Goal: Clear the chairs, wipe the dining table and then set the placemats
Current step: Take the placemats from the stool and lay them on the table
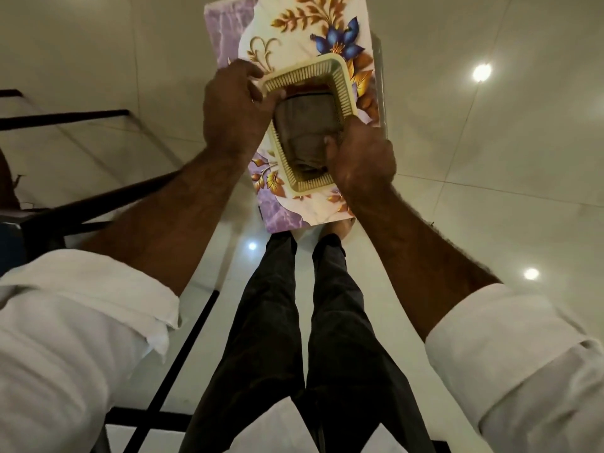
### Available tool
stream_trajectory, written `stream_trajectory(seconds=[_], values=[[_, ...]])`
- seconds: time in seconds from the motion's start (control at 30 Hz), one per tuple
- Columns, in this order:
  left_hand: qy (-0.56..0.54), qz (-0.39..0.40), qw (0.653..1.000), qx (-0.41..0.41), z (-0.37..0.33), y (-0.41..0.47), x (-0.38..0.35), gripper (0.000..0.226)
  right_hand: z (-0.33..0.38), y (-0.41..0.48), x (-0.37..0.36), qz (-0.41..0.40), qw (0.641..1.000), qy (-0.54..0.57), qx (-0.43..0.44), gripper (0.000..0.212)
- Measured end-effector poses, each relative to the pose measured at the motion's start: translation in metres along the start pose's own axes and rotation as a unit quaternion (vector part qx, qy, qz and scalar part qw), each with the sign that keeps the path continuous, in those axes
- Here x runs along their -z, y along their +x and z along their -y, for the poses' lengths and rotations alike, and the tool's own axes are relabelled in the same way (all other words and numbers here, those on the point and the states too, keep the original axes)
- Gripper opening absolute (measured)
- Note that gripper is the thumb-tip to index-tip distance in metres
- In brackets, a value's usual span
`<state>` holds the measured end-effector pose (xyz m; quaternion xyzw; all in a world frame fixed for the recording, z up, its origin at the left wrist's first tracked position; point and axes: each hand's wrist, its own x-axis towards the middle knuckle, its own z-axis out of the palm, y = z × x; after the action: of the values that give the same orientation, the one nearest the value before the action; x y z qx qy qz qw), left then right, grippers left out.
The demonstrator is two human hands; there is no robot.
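The placemats (287, 31), floral-printed and stacked, are held up over the tiled floor (490, 165), not laid on any table. On the top mat, along its right edge, sits a cream slatted basket (310, 186) with a folded grey-brown cloth (304, 125) inside. The left hand (232, 109) curls its fingers over the basket's far left corner. The right hand (362, 158) clasps the near right rim, thumb inside against the cloth. What bears the mats from below is hidden. Black metal framing (98, 197) stands to the left; whether it is a chair I cannot tell. By my reading, setting the mats is yet to come, and the folded cloth does not show whether wiping is done.
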<state>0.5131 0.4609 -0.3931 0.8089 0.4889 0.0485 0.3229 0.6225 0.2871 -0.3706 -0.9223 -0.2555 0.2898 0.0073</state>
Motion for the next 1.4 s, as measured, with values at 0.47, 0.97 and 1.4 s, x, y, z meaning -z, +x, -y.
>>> stream_trajectory(seconds=[0.47,0.97,1.4], values=[[0.058,0.163,0.968,0.18,0.012,-0.045,-0.032,0.032,-0.105,0.005,-0.018,-0.033,0.955,0.219,-0.198,0.07],[-0.058,0.139,0.95,0.275,0.076,-0.044,-0.013,0.044,-0.139,-0.013,-0.04,0.162,0.818,0.475,-0.28,0.015],[-0.012,0.147,0.95,0.274,0.054,-0.043,-0.007,0.022,-0.236,0.012,0.092,-0.211,0.835,0.484,-0.153,0.029]])
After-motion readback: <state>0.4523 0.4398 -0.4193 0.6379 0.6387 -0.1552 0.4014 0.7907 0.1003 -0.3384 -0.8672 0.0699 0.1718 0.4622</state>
